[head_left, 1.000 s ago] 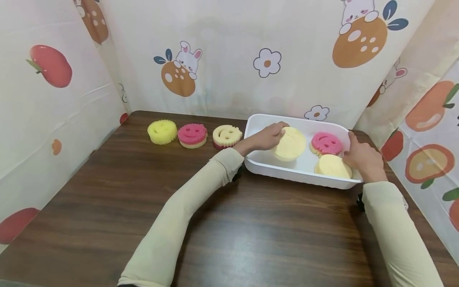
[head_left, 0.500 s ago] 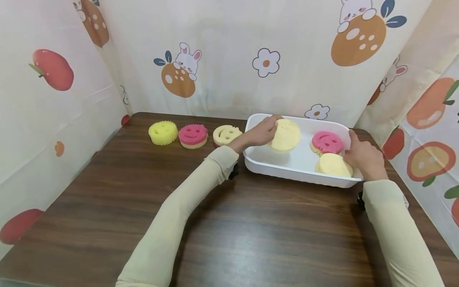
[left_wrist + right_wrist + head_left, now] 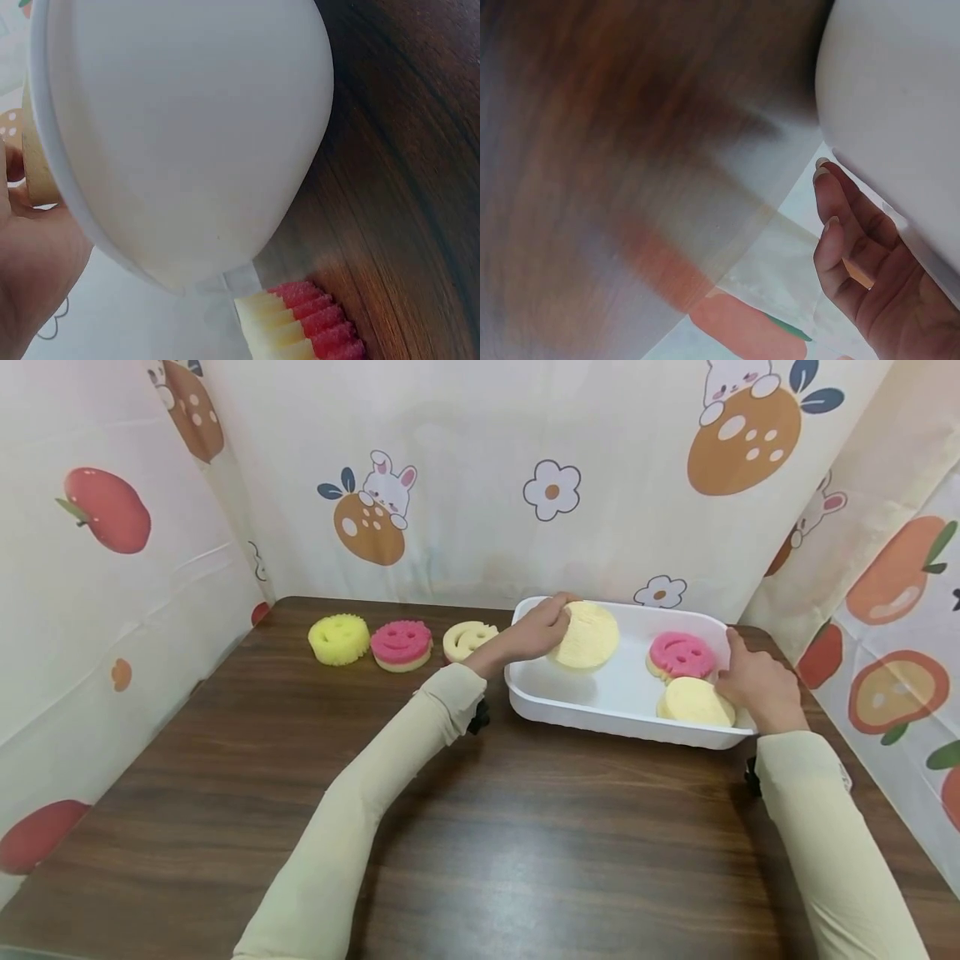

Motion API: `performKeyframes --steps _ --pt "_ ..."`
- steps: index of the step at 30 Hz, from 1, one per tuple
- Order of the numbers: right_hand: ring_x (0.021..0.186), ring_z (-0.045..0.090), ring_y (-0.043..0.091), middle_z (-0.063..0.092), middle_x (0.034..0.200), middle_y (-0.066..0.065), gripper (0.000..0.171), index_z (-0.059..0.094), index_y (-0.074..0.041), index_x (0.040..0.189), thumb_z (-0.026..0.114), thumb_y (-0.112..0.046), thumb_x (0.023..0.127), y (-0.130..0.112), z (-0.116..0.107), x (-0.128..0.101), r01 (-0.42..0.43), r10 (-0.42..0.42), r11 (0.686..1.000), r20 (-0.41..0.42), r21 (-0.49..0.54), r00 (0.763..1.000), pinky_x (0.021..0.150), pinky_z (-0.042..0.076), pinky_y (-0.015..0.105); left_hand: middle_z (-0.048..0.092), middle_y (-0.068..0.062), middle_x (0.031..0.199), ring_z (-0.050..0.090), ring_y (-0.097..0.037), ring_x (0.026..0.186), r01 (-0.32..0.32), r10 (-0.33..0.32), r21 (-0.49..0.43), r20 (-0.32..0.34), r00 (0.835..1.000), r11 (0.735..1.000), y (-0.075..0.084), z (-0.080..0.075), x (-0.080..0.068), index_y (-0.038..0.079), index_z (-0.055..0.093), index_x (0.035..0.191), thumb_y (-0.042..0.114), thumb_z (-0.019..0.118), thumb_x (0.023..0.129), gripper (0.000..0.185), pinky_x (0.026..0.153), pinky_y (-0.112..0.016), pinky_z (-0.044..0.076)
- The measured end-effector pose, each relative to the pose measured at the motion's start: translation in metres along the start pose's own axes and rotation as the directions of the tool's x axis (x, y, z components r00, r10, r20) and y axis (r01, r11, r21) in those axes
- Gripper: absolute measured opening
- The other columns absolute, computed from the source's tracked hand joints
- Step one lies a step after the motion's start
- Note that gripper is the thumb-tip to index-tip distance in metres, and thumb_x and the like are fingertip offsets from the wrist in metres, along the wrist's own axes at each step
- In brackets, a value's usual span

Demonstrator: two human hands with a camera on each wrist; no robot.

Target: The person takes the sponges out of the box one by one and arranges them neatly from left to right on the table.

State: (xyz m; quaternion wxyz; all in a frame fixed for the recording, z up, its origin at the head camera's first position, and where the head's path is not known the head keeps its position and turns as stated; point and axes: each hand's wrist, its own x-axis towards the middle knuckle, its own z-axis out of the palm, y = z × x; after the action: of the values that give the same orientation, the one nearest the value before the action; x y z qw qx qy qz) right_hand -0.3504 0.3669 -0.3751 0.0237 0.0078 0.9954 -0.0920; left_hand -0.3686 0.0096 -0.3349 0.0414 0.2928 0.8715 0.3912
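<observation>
Head view shows the left hand [image 3: 534, 633] pinching a pale yellow sponge [image 3: 587, 636], fingers curled round its edge, holding it tilted above the left end of the white tray [image 3: 622, 725]; the right hand [image 3: 756, 685] rests at the tray's right rim, fingers fairly straight, just beside a second pale sponge [image 3: 694, 702] lying in the tray; a pink smiley sponge [image 3: 679, 653] lies behind that one; on the wooden table [image 3: 480, 827], left of the tray, sit a yellow smiley sponge [image 3: 339, 639], another pink sponge [image 3: 401, 644] and a cream smiley sponge [image 3: 467, 640] in a row.
</observation>
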Motion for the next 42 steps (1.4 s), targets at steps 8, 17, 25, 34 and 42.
performKeyframes --steps 8,17,25,34,42 --pt "0.104 0.052 0.061 0.045 0.125 0.044 0.088 -0.001 -0.004 0.158 0.053 -0.027 0.093 -0.001 -0.001 0.001 0.0 0.0 1.0 0.003 0.005 1.0 0.078 0.045 0.07 0.047 -0.013 0.146 0.045 -0.018 0.135 -0.013 0.01 -0.055 -0.044 0.999 0.998 -0.003 -0.009 -0.009 0.002 0.039 0.145 0.018 0.022 0.107 0.045 0.114 -0.03 0.036" --pt "0.104 0.051 0.061 0.045 0.124 0.044 0.089 -0.002 -0.005 0.158 0.054 -0.027 0.092 0.001 0.0 0.001 -0.002 0.002 1.0 0.006 0.007 1.0 0.078 0.045 0.07 0.044 -0.011 0.149 0.041 -0.019 0.139 0.025 -0.027 -0.058 -0.04 0.999 0.998 -0.007 -0.015 -0.019 0.004 0.037 0.147 0.022 0.024 0.107 0.046 0.117 -0.033 0.034" --pt "0.104 0.051 0.061 0.046 0.123 0.044 0.087 0.0 -0.003 0.158 0.053 -0.026 0.093 -0.001 -0.001 0.001 0.009 -0.009 1.0 -0.003 -0.003 1.0 0.08 0.045 0.071 0.045 -0.01 0.147 0.045 -0.017 0.132 0.044 -0.047 -0.049 -0.043 0.998 0.998 -0.01 -0.021 -0.03 0.008 0.037 0.147 0.025 0.024 0.107 0.045 0.114 -0.036 0.037" --pt "0.103 0.051 0.061 0.046 0.123 0.044 0.086 0.0 -0.002 0.157 0.053 -0.025 0.093 -0.002 -0.004 0.0 0.012 -0.012 1.0 -0.006 0.0 1.0 0.08 0.045 0.071 0.052 -0.009 0.144 0.051 -0.018 0.123 0.044 -0.049 -0.061 -0.083 0.995 0.997 -0.013 -0.027 -0.04 0.011 0.041 0.146 0.027 0.027 0.106 0.045 0.11 -0.039 0.041" --pt "0.104 0.051 0.061 0.045 0.124 0.044 0.088 0.001 -0.003 0.157 0.055 -0.025 0.092 0.0 -0.002 -0.002 0.007 -0.007 1.0 0.006 0.015 1.0 0.08 0.045 0.072 0.052 -0.008 0.144 0.05 -0.017 0.125 0.072 -0.08 -0.061 -0.128 0.989 0.995 -0.017 -0.033 -0.048 0.013 0.044 0.145 0.027 0.03 0.106 0.044 0.114 -0.039 0.038"
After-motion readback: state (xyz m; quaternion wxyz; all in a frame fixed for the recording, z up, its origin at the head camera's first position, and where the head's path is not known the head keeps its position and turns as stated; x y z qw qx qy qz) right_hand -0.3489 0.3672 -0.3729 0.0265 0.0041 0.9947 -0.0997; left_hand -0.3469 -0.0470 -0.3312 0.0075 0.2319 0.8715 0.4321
